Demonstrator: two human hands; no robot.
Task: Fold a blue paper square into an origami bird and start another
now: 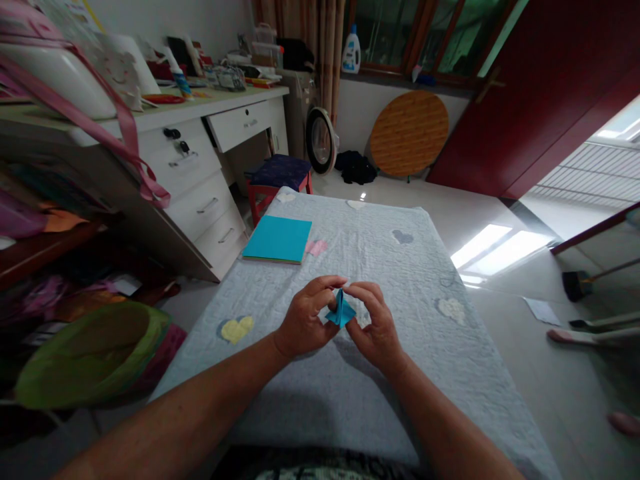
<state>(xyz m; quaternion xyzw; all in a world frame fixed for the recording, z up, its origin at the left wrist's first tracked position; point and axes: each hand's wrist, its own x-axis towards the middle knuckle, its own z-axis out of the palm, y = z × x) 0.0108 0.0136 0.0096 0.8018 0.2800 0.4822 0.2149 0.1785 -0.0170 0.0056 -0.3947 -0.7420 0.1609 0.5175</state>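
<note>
A small folded piece of blue paper (pixel 341 312) is held up between my two hands, above the near half of the cloth-covered table (pixel 380 253). It has a raised upright fold in the middle and flaps spreading to the sides. My left hand (pixel 309 317) pinches its left side, thumb low and index finger at the top. On the other side my right hand (pixel 374 323) grips the right edge, its index finger near the peak. A stack of square blue paper sheets (pixel 278 239) lies flat at the table's far left.
Left of the table stand a white desk (pixel 187 173) with drawers and a green-lined bin (pixel 90 353). Beyond the table's far edge are a stool (pixel 280 172), an open washing machine (pixel 320 140) and a round wooden board (pixel 410 133). A broom (pixel 580 285) is at right.
</note>
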